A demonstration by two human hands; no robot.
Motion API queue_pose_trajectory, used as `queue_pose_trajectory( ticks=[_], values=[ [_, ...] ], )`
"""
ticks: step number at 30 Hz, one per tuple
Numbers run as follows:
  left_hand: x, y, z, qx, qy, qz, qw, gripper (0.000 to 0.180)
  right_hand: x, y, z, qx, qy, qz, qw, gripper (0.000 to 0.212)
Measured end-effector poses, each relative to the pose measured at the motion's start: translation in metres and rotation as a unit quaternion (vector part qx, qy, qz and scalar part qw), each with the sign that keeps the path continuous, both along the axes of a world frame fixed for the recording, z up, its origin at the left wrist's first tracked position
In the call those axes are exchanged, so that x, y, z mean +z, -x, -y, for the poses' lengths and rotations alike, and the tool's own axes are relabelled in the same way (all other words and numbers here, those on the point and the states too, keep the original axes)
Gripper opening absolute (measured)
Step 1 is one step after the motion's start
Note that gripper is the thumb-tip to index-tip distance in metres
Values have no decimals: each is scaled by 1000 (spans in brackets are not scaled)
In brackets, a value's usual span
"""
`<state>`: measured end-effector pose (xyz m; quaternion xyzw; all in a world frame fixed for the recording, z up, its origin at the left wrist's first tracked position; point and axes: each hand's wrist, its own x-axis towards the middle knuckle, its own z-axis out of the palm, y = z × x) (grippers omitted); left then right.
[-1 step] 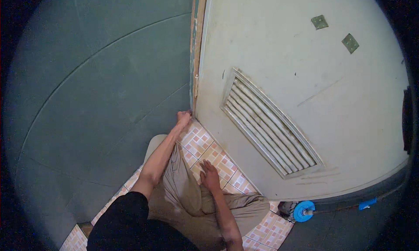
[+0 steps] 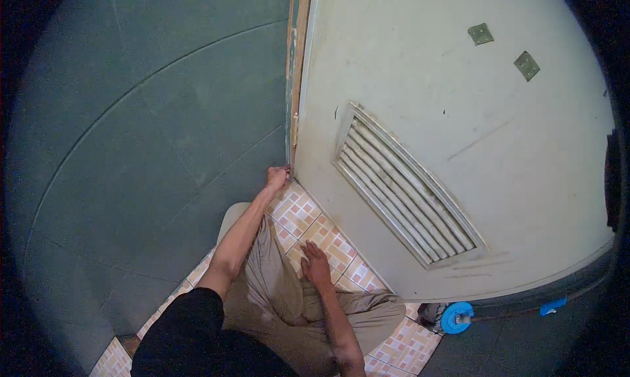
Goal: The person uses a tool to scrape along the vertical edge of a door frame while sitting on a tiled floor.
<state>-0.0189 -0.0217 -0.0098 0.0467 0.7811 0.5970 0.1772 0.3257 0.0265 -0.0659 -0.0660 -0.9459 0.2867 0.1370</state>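
Observation:
My left hand reaches forward to the foot of the door frame, where the dark green wall meets the door. Its fingers are closed against the corner, and whatever they may pinch is too small to make out. My right hand rests low over the patterned floor tiles, between my bent legs in khaki trousers. Its fingers are stretched out and hold nothing. Right of both hands stands the pale door, with a slatted vent low in it.
The wall rises close along my left side. To the right, past the door's lower edge, a round blue object sits by a dark clump. A small blue piece lies farther right. Two square greenish patches are on the door.

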Motion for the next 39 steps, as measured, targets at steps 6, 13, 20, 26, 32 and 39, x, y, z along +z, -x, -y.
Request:
queue_pose_trajectory(
  ticks=[6, 13, 20, 26, 32, 39],
  values=[
    [18, -13, 6, 17, -205, 51, 977, 29, 9, 0, 6, -3, 4, 15, 1000, 48],
    [43, -29, -2, 26, -235, -35, 971, 32, 3, -4, -4, -5, 11, 17, 1000, 49],
    [11, -3, 8, 47, -55, 33, 997, 28, 9, 1, 7, 2, 24, 23, 999, 48],
    [30, -20, 1, 12, -99, -9, 995, 29, 4, -3, -1, -5, 23, 19, 1000, 47],
    [31, -22, -3, 6, -230, -27, 973, 35, 1, -5, -6, -13, 28, -7, 999, 48],
    [-1, -3, 1, 67, -23, -11, 997, 28, 6, 0, 1, -4, 41, -5, 999, 45]
  ],
)
